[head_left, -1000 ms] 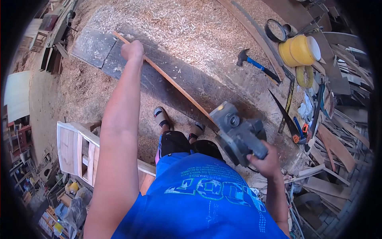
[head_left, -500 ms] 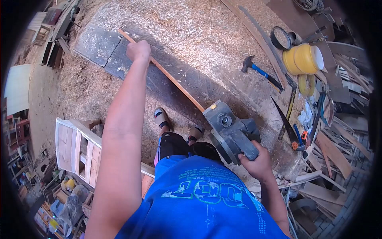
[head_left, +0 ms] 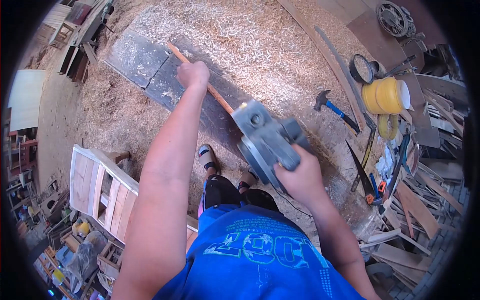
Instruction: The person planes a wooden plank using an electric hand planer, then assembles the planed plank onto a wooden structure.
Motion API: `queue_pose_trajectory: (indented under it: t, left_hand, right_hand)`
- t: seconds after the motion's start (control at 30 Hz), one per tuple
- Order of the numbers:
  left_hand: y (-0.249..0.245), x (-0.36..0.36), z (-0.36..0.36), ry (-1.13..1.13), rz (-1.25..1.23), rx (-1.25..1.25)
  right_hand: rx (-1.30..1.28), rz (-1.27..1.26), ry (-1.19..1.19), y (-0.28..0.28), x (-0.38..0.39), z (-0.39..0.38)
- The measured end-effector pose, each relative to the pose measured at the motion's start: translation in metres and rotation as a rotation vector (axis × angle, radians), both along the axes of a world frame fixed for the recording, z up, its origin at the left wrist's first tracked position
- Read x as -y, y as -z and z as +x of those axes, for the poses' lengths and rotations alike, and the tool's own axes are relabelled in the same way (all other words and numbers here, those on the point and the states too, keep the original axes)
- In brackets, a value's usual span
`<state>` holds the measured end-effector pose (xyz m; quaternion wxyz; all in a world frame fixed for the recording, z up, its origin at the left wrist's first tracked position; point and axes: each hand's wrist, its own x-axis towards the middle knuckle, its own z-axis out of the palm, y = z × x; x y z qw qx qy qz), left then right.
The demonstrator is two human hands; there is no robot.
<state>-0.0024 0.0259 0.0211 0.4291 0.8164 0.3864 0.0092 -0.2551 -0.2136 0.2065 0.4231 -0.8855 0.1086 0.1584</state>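
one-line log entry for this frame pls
left hand: grips wood strip | right hand: grips electric planer on strip | workbench: shavings-covered

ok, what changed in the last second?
The right hand pushed the planer forward along the wooden strip, closing most of the gap to the left hand. Nothing taken up or let go. Left hand still grips the strip; hammer and yellow bucket lie where they were.

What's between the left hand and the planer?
Head view: only a short bare run of the wood strip between left hand and planer.
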Motion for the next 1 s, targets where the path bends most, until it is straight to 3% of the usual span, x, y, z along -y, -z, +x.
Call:
queue_pose_trajectory:
  t: [0.1, 0.2, 0.27, 0.43, 0.57, 0.63, 0.77, 1.0]
  left_hand:
    - [0.002, -0.005, 0.003, 0.025, 0.004, -0.051]
    - [0.004, -0.01, 0.007, 0.066, -0.041, -0.082]
    - [0.004, -0.005, 0.004, 0.086, -0.072, -0.075]
    - [-0.007, -0.004, 0.002, 0.064, -0.062, -0.083]
    - [0.006, -0.007, 0.009, 0.067, -0.041, -0.06]
    - [0.002, -0.005, 0.007, 0.021, -0.029, -0.061]
    - [-0.017, 0.003, -0.003, 0.006, -0.078, -0.01]
    - [-0.016, 0.002, -0.001, -0.035, -0.069, -0.018]
  right_hand:
    - [0.076, -0.007, -0.044, 0.005, -0.032, 0.044]
    - [0.018, -0.006, -0.078, 0.008, -0.036, 0.073]
    - [-0.124, 0.131, -0.105, 0.008, -0.031, 0.075]
    - [-0.015, 0.092, -0.123, -0.011, 0.028, -0.022]
    - [-0.218, -0.111, -0.124, -0.027, 0.088, -0.103]
    - [-0.219, -0.093, -0.104, -0.03, 0.105, -0.13]
    - [-0.251, -0.058, -0.085, -0.02, 0.108, -0.143]
    - [-0.198, -0.074, -0.12, -0.025, 0.069, -0.093]
